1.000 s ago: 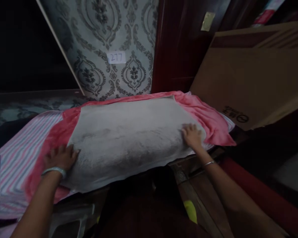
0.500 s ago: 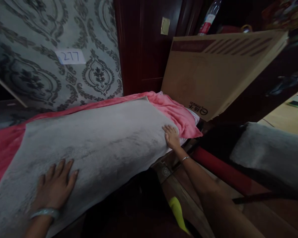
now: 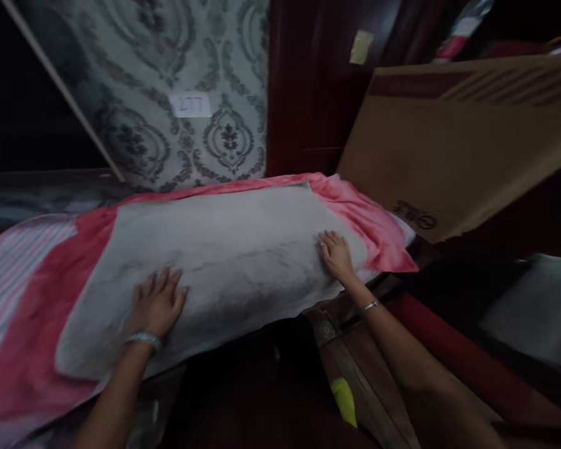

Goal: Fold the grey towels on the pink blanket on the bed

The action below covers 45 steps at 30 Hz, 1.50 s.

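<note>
A grey towel (image 3: 234, 249) lies spread flat on top of a pink cloth (image 3: 378, 231). My left hand (image 3: 156, 302) rests palm down on the towel's near left part, fingers stretched out. My right hand (image 3: 335, 254) lies flat on the towel's right end, fingers spread, close to the bunched pink cloth. Both wrists wear a bangle. Neither hand grips anything.
A striped pink and white cloth (image 3: 9, 268) lies at the far left. A large cardboard box (image 3: 453, 149) leans at the right against dark red woodwork. Patterned wallpaper with a label "277" (image 3: 190, 105) stands behind. A yellow-green object (image 3: 343, 399) shows below.
My left hand has slid rightward across the grey towel toward its middle. My right hand stays at the right end. The camera has swung right and back.
</note>
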Each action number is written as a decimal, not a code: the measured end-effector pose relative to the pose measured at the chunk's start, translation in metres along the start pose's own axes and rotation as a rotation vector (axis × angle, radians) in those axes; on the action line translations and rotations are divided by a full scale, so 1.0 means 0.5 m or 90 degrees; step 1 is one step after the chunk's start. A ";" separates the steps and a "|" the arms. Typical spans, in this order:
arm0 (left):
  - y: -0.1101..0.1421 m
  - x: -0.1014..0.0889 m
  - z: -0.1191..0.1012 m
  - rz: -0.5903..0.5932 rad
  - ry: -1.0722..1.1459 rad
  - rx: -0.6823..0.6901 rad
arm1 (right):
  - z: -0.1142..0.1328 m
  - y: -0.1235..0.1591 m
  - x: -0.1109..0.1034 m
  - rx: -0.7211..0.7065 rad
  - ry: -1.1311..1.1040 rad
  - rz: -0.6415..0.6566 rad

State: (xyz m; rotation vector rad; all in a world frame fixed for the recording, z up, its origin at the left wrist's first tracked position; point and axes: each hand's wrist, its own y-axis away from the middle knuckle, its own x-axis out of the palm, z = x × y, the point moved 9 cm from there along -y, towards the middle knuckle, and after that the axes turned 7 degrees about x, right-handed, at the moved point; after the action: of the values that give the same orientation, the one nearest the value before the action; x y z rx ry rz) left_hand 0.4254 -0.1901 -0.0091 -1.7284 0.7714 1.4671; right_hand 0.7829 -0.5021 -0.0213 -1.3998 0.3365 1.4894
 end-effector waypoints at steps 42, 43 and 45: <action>0.100 0.081 -0.152 -0.015 0.080 0.154 | 0.170 0.087 0.133 -0.176 0.104 0.124; 0.102 0.082 -0.176 -0.008 0.100 0.199 | 0.170 0.087 0.134 -0.176 0.106 0.125; 0.101 0.073 -0.192 0.012 0.132 0.270 | 0.167 0.087 0.136 -0.178 0.112 0.127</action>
State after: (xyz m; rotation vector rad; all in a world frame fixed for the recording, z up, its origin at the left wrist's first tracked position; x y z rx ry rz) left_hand 0.4424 -0.2975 -0.0444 -1.5581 1.1200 1.0483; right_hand 0.7136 -0.4255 -0.0745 -1.7689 0.3983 1.6253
